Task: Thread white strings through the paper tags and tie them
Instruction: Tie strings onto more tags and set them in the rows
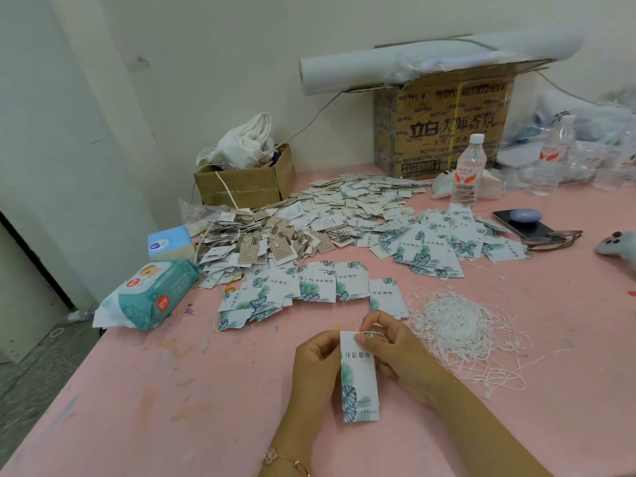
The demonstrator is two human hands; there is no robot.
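Observation:
A white paper tag (359,383) with green leaf print stands upright between my hands above the pink table (172,390). My left hand (315,364) grips its left edge. My right hand (392,349) pinches a thin white string (373,333) at the tag's top edge. A tangled heap of white strings (461,328) lies just right of my hands. Loose leaf-print tags (309,287) lie in rows beyond my hands, and a larger pile of tags (437,249) spreads further back. A heap of brown tags with strings (261,239) sits to the left.
Wet wipes (151,297) and a tissue pack (170,242) lie at the left edge. Behind stand a small cardboard box (246,187), a large printed carton (447,129) and water bottles (469,170). A phone (523,223) and glasses (554,239) lie right.

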